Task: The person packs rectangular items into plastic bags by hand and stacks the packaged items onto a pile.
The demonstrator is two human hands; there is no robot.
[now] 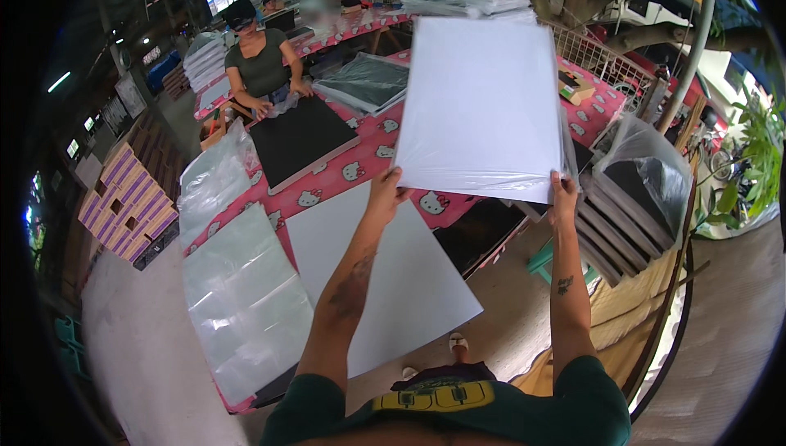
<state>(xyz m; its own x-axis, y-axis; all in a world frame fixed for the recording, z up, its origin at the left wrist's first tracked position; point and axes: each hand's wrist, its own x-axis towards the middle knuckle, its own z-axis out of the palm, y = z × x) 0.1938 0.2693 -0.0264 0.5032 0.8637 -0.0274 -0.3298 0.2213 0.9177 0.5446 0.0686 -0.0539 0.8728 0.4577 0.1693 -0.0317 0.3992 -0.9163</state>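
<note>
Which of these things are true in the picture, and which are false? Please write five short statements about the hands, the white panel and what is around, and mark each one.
1. The left hand and the right hand both hold the white panel. True.
2. The left hand is at the panel's upper left corner. False: it is at the lower left corner.
3. The tablecloth is plain blue. False: it is pink with white cat heads.
4. A black panel lies in front of the co-worker. True.
5. The stacked panels at the right have no plastic on them. False: clear plastic covers at least their upper part.
</note>
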